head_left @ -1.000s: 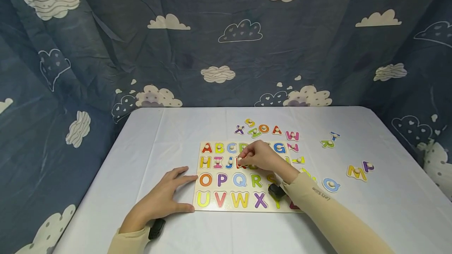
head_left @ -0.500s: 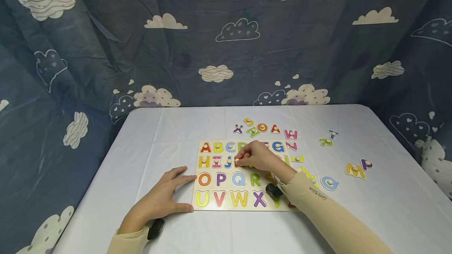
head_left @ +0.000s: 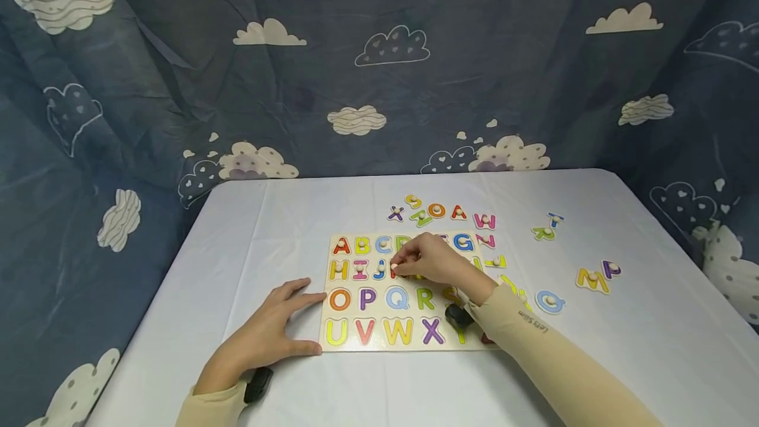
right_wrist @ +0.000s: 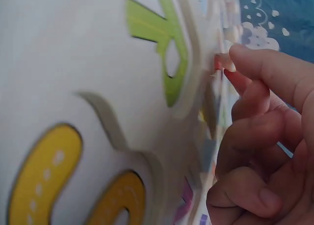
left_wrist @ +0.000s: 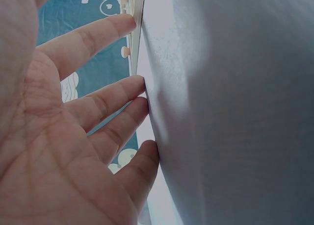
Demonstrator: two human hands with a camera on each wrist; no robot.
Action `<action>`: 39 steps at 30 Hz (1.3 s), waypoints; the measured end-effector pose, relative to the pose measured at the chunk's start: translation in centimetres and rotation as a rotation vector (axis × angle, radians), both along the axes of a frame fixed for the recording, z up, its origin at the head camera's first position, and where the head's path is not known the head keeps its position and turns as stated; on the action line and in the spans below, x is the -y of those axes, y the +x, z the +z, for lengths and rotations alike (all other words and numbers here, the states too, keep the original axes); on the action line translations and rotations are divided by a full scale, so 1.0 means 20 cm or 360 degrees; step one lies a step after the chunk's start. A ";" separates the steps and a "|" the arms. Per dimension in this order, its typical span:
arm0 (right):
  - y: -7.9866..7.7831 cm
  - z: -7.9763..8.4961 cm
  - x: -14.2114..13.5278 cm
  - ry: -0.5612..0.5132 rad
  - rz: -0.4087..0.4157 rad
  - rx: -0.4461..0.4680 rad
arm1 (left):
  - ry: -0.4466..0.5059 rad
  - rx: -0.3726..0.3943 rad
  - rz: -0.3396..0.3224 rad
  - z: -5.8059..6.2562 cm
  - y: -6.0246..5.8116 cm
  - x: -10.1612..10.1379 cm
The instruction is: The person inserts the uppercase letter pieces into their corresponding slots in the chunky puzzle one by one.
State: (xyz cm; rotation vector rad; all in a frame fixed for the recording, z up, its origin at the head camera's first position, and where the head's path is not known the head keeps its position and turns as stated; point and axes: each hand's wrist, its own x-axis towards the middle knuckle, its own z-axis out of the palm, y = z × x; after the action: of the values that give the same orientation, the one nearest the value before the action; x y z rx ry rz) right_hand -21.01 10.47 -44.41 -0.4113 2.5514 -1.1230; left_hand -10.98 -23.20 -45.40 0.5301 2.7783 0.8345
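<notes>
A wooden alphabet puzzle board (head_left: 409,346) lies on the white table. My right hand (head_left: 435,261) pinches the pale knob of a red letter K piece (head_left: 393,273) at the K place in the second row, just right of the J. Its red edge (right_wrist: 218,63) shows at the fingertips in the right wrist view; whether it sits fully in its recess cannot be told. The left hand (head_left: 269,328) rests beside the board, fingers spread, with the index finger and thumb touching the board's left edge. Knobbed letters such as A (head_left: 340,246) and H (head_left: 338,270) sit in the upper rows.
Loose knobbed letters lie behind and right of the board, among them an X (head_left: 395,213), an O (head_left: 436,210), a Q (head_left: 550,302) and an M (head_left: 592,280). The lower rows show printed letters without knobs, like the U (head_left: 336,331). A cloud-patterned curtain (head_left: 332,84) hangs behind.
The head view has shifted slightly, so the whole scene sits a little further left. Both hands keep nearly the same places on the board, the right one still pinching the knob.
</notes>
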 end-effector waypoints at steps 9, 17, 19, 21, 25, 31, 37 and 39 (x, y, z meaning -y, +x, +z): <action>-0.02 0.09 -0.15 0.0004 -0.0011 -0.0096 | -0.0006 0.0005 0.0006 0.00 0.00 0.00; -0.01 0.14 -0.38 0.0096 -0.0030 -0.0202 | -0.0007 0.0018 0.0020 0.01 0.00 0.00; 0.00 0.15 -0.45 0.0120 -0.0071 -0.0207 | -0.0006 0.0025 0.0020 0.01 0.00 0.00; 0.01 0.15 -0.53 0.0139 -0.0126 -0.0209 | -0.0004 0.0029 0.0020 0.01 0.00 0.00; 0.04 0.13 -0.66 0.0181 -0.0249 -0.0166 | -0.0004 0.0024 0.0011 0.01 0.00 0.00; 0.08 0.07 -0.82 0.0237 -0.0302 -0.0124 | 0.0001 -0.0010 -0.0018 0.00 0.00 0.00; 0.10 0.03 -0.87 0.0217 -0.0256 -0.0117 | -0.0006 -0.0035 -0.0029 0.00 0.00 0.01; 0.10 0.02 -0.87 0.0203 -0.0240 -0.0098 | -0.0005 -0.0033 -0.0028 -0.01 0.00 0.01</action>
State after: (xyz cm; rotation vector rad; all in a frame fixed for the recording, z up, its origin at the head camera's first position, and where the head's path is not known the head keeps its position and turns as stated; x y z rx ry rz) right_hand -19.03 27.90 -44.06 -0.2284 2.7282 -1.0039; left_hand -11.06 -23.33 -45.50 0.5646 2.7893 0.8251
